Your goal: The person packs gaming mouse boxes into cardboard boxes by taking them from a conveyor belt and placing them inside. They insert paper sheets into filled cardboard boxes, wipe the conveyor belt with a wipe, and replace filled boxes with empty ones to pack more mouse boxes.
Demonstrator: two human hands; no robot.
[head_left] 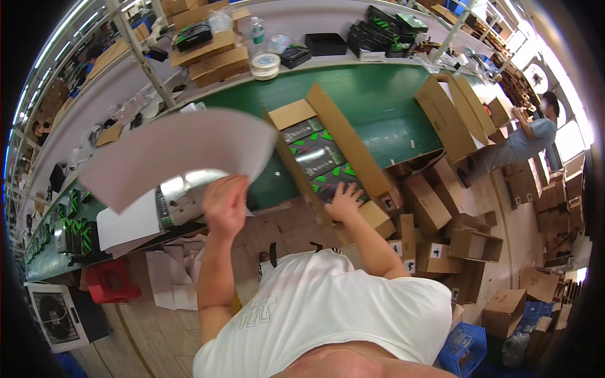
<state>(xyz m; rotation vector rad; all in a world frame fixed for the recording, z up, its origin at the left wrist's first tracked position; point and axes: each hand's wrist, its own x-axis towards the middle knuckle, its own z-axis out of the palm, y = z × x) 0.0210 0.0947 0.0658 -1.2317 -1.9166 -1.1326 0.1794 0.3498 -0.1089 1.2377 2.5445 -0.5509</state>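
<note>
Our left hand (225, 203) grips a large white paper sheet (183, 154) raised left of the open brown cardboard carton (334, 151) on the green surface (384, 94); our right hand (345, 201) rests flat, open, inside it.

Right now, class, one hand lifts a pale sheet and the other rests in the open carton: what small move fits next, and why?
Probably swing the pale sheet rightward over the open carton. The left hand holds it raised beside the carton, and the black-and-green boxes already fill it, uncovered, under the right hand.
</note>
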